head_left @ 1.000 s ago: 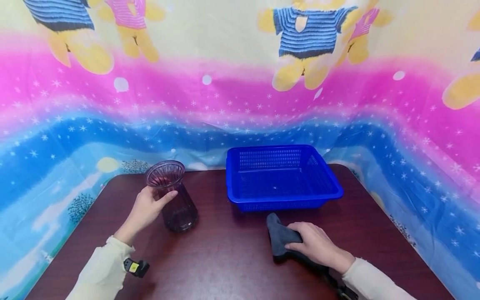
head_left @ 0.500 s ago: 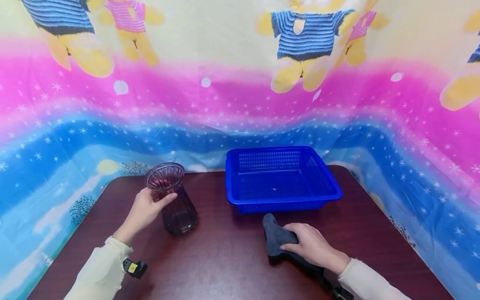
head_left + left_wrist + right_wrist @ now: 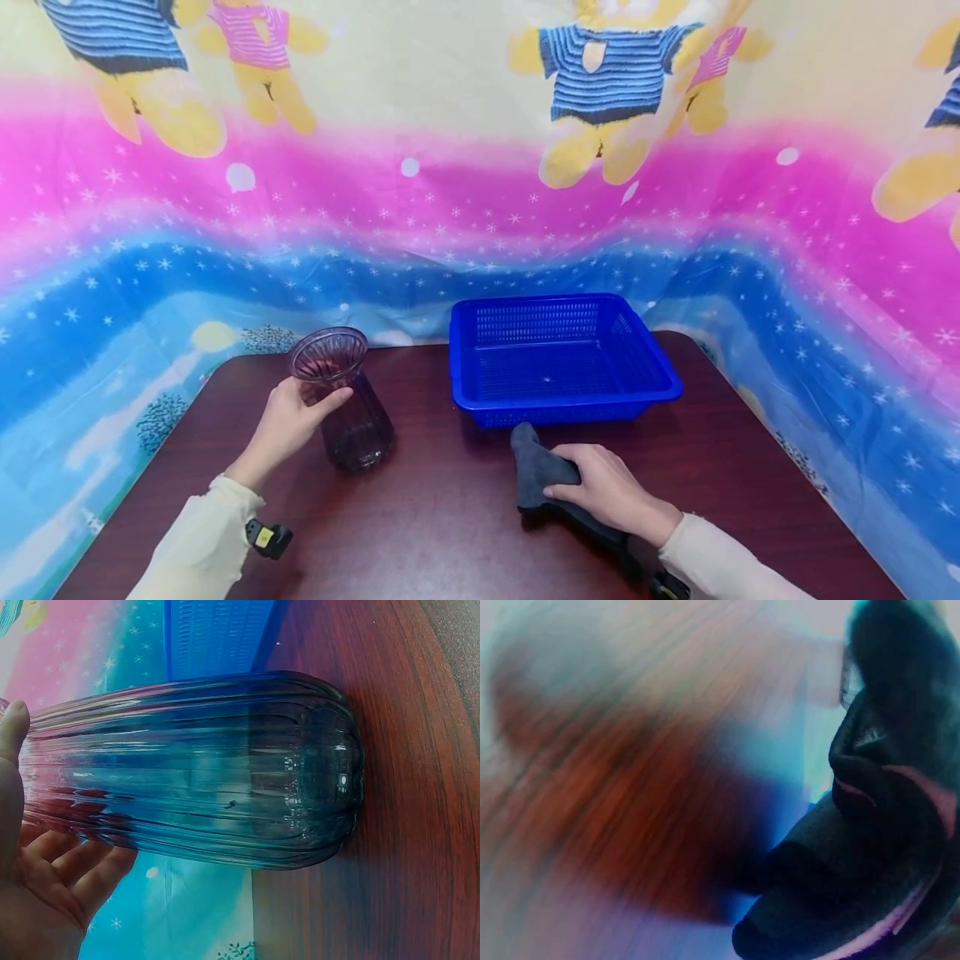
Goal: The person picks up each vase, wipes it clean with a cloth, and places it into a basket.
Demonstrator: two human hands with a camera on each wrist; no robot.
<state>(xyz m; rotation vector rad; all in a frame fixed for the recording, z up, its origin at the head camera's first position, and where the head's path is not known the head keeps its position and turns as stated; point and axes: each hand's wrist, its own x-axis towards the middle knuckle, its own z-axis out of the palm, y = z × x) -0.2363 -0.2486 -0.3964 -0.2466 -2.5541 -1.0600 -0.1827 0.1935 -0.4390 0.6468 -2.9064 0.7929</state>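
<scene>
On the left my left hand (image 3: 292, 425) grips the neck of a purple, see-through ribbed vase (image 3: 356, 425) with a flared rim. The vase's smooth body (image 3: 217, 776) stretches across the left wrist view, thumb on one side and fingers on the other. Its base is close to the table; whether it touches cannot be told. At the right, my right hand (image 3: 603, 492) holds a dark grey, matte, T-shaped thing (image 3: 536, 471) with a darker lower edge. Up close, the dark thing (image 3: 855, 855) looks soft-surfaced with pinkish streaks; its exact kind is unclear.
A blue slotted plastic basket (image 3: 467, 400) stands at the back right of the dark red-brown table (image 3: 442, 533), beyond my right hand. Nothing shows inside it. A printed curtain (image 3: 420, 217) with bears and snowflakes encloses the table's back and sides.
My right hand has moved left with the dark grey thing, a little in front of the basket. The left hand and vase have barely shifted.
</scene>
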